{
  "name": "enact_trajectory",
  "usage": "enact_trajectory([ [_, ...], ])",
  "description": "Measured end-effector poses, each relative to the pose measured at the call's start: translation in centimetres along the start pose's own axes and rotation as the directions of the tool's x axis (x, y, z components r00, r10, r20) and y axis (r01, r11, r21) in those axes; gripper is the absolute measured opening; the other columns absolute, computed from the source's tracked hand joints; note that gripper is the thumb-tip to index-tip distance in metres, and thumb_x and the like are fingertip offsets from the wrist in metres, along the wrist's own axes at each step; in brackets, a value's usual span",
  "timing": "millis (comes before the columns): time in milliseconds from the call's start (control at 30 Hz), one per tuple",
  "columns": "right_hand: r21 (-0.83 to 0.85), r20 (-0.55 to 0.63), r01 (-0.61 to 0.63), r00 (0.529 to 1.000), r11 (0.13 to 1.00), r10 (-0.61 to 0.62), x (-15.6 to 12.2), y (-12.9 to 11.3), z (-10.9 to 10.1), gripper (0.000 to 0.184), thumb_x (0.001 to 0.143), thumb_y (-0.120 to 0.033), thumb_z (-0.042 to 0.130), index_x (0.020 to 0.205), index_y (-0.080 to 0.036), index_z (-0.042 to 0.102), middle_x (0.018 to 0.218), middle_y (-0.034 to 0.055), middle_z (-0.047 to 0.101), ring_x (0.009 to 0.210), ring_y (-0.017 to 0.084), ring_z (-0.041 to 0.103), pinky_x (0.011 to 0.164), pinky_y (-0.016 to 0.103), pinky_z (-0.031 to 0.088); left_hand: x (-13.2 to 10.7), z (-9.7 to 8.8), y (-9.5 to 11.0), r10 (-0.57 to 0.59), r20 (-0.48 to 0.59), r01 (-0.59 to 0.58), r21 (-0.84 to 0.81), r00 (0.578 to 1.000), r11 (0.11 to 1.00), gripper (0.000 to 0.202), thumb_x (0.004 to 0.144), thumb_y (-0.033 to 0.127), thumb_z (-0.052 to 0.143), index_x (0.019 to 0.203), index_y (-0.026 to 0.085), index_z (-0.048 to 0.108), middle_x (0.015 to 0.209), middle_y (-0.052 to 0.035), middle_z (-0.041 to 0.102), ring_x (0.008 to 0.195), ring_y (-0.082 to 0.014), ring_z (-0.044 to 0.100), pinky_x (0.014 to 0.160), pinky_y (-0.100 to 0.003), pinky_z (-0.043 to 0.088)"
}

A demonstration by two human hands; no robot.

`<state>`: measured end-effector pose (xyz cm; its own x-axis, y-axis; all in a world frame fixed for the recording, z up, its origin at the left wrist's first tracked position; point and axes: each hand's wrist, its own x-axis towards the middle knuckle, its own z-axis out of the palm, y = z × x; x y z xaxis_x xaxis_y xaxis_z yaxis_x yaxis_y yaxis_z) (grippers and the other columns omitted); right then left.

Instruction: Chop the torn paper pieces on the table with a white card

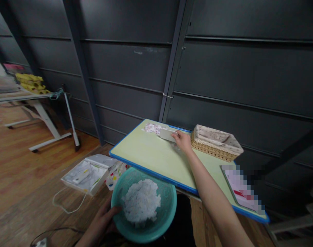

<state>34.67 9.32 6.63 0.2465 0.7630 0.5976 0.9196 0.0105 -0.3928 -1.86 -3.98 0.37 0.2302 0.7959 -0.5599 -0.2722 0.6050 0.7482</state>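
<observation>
Pale-green tabletop (151, 154) still bears paper scraps (153, 128); right hand (183, 140) grips white panel (167, 134), left hand (106, 215) clasps already-heaped teal colander (169, 202).

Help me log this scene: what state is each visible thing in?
Left hand: gripping the bowl's rim
Right hand: gripping the card
Card: held on edge beside scraps
Bowl: partly filled
Scraps: heaped in the bowl, spread thinly on the table
Table: partly covered
Box: open
Basket: cloth-lined
Yellow pieces: stacked
</observation>
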Motion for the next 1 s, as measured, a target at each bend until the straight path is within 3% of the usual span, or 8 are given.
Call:
enact_trajectory([
  [167, -0.028, -0.051, -0.046, 0.998, 0.999, 0.045, 0.1, -0.1, -0.6, 0.037, 0.087, -0.047, 0.046, 0.072, -0.018, 0.063, 0.062, 0.0035, 0.06, 0.056, 0.015, 0.045, 0.054, 0.025, 0.024, 0.5, -0.2, -0.1, -0.011, -0.004, 0.011, -0.021, 1.0, 1.0, 0.094, 0.056, 0.034, 0.083, 0.139, 0.021, 0.041, 0.111, -0.0104, 0.074, 0.101, -0.034, 0.067, 0.07, -0.036, 0.059],
  [333, -0.06, 0.012, -0.053, 0.998, 0.997, 0.054, 0.0, 0.0, -0.4, 0.033, 0.085, -0.044, 0.047, 0.072, -0.018, 0.063, 0.064, 0.0043, 0.062, 0.057, 0.016, 0.047, 0.054, 0.025, 0.024, 0.3, -0.1, 0.1, 0.055, -0.022, -0.055, 0.02, 0.998, 0.998, 0.09, 0.052, 0.028, 0.085, 0.135, 0.02, 0.05, 0.11, -0.0109, 0.075, 0.102, -0.0361, 0.066, 0.072, -0.038, 0.059],
  [467, -0.015, 0.035, -0.043, 0.998, 0.999, 0.044, 0.0, -0.2, -0.3, 0.033, 0.084, -0.044, 0.048, 0.071, -0.018, 0.063, 0.063, 0.0034, 0.061, 0.058, 0.015, 0.048, 0.054, 0.025, 0.025, 0.7, -0.4, -0.3, 0.08, -0.001, -0.08, 0.036, 0.997, 0.996, 0.083, 0.057, 0.027, 0.082, 0.134, 0.02, 0.051, 0.113, -0.0106, 0.073, 0.103, -0.0353, 0.066, 0.072, -0.036, 0.059],
  [600, 0.044, 0.0, -0.039, 0.999, 0.998, 0.039, 0.1, -0.3, -0.5, 0.036, 0.084, -0.046, 0.046, 0.069, -0.017, 0.061, 0.06, 0.0023, 0.058, 0.057, 0.015, 0.047, 0.054, 0.024, 0.025, 1.6, -0.9, -1.0, 0.085, -0.02, -0.084, 0.04, 0.996, 0.996, 0.094, 0.056, 0.025, 0.082, 0.139, 0.013, 0.04, 0.105, -0.0131, 0.076, 0.084, -0.0327, 0.071, 0.055, -0.032, 0.057],
  [700, 0.021, -0.039, -0.056, 0.998, 0.998, 0.057, 0.1, -0.3, -0.8, 0.038, 0.084, -0.048, 0.046, 0.068, -0.017, 0.061, 0.058, 0.0025, 0.057, 0.055, 0.015, 0.046, 0.053, 0.025, 0.025, 1.7, -0.9, -1.0, 0.054, -0.013, -0.053, 0.066, 0.998, 0.996, 0.088, 0.058, 0.026, 0.08, 0.137, 0.013, 0.042, 0.101, -0.0131, 0.077, 0.074, -0.0309, 0.072, 0.051, -0.034, 0.056],
  [867, -0.05, -0.008, -0.06, 0.998, 0.997, 0.06, 0.0, -0.3, -0.3, 0.036, 0.084, -0.046, 0.047, 0.069, -0.018, 0.062, 0.062, 0.0042, 0.06, 0.056, 0.016, 0.047, 0.053, 0.025, 0.024, 1.4, -0.7, -0.8, 0.042, -0.052, -0.038, 0.076, 0.998, 0.996, 0.081, 0.055, 0.027, 0.082, 0.129, 0.015, 0.051, 0.101, -0.013, 0.077, 0.081, -0.0339, 0.072, 0.047, -0.032, 0.055],
  [1000, 0.023, 0.031, -0.028, 0.999, 0.999, 0.027, -0.3, -0.8, 0.4, 0.036, 0.084, -0.047, 0.046, 0.072, -0.018, 0.062, 0.061, 0.0027, 0.059, 0.056, 0.015, 0.048, 0.053, 0.025, 0.024, 1.6, -0.8, -0.8, 0.036, -0.042, -0.032, 0.077, 0.998, 0.997, 0.078, 0.057, 0.029, 0.081, 0.129, 0.016, 0.053, 0.1, -0.0125, 0.077, 0.074, -0.0317, 0.073, 0.048, -0.033, 0.056],
])
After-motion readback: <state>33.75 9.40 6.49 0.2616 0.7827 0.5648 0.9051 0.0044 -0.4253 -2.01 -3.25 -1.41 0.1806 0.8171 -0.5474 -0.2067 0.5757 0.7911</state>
